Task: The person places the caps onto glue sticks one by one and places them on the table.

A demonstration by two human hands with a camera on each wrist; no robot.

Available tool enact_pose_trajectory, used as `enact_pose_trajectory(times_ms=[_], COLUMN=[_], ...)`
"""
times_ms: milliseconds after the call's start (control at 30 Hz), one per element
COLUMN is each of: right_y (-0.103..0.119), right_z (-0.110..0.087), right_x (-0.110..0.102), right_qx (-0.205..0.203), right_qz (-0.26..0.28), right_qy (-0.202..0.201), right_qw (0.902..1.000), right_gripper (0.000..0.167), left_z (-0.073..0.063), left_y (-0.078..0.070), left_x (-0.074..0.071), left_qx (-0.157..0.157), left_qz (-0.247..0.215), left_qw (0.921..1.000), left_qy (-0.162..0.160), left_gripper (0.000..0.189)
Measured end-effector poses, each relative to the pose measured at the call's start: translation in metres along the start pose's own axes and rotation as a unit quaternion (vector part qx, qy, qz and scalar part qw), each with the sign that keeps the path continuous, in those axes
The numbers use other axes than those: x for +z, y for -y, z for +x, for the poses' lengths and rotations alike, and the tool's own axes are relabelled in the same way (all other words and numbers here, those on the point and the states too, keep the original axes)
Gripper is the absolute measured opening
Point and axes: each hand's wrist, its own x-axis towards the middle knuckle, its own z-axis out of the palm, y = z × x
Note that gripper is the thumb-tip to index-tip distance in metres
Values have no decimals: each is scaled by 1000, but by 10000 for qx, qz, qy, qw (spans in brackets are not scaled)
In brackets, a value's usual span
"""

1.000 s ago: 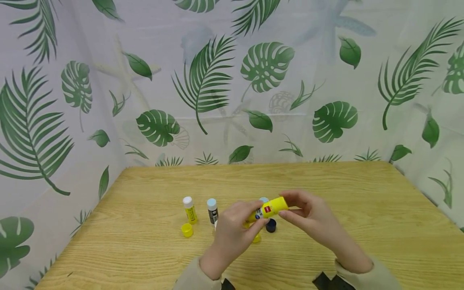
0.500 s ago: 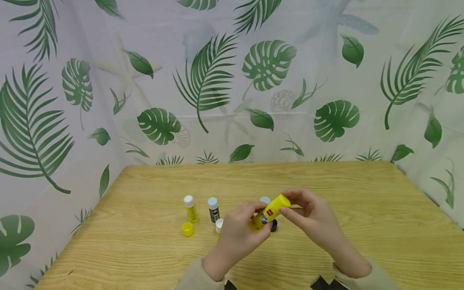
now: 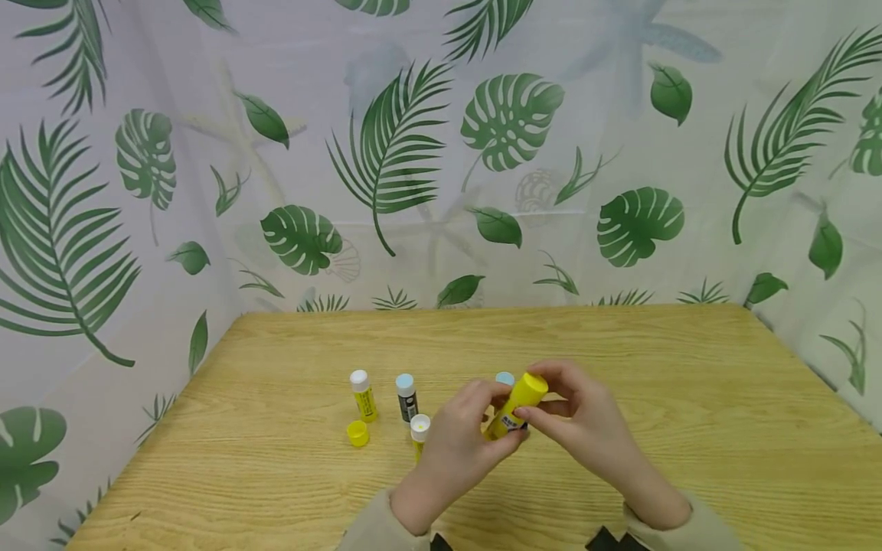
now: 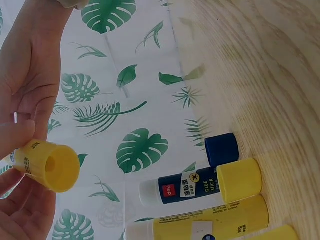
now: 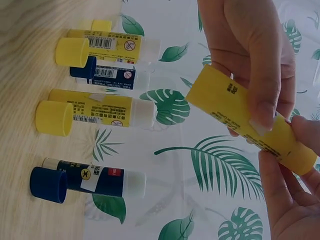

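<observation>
My left hand (image 3: 462,428) grips the lower body of a yellow glue stick (image 3: 525,392), held tilted above the table. Around its capped upper end, my right hand (image 3: 582,409) curls its thumb and fingers. In the right wrist view, the stick's yellow body (image 5: 230,107) runs slantwise between both hands. Its round bottom end (image 4: 62,167) faces the camera in the left wrist view. Behind the hands, a pale-blue-topped glue stick (image 3: 505,378) is mostly hidden. Just left of my left hand stands a white-topped yellow glue stick (image 3: 419,435), partly covered by it.
Farther left stand another yellow glue stick (image 3: 363,396) and a dark glue stick (image 3: 407,399), with a loose yellow cap (image 3: 357,433) in front. A navy cap (image 4: 222,149) shows in the left wrist view. A leaf-print cloth (image 3: 441,168) hangs behind the wooden table (image 3: 241,459).
The held glue stick has tipped more upright, and my right fingers now reach lower along it. My left hand has shifted slightly right, uncovering the white-topped stick beside it.
</observation>
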Motion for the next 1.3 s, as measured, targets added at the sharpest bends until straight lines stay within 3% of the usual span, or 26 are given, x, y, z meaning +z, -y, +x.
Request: enact_pose_trajectory(times_ms=[233, 633, 900, 1300], right_y=[-7, -25, -32, -47], right_z=[2, 7, 6, 1], right_x=[-6, -29, -49, -69], right_qx=[204, 391, 854, 1273], right_qz=[-722, -1724, -2130, -2586], right_qy=[-145, -632, -964, -1113], right_qw=[9971, 9822, 9685, 9511], right_gripper=[35, 37, 37, 38], left_z=[0, -1, -2, -8], left_y=[1, 3, 3, 5], left_x=[-2, -2, -1, 1], left_qx=[3, -40, -53, 65], left_qz=[180, 299, 305, 428], left_qw=[9998, 9994, 9992, 9985], left_qy=[26, 194, 246, 328], left_gripper=[39, 40, 40, 39])
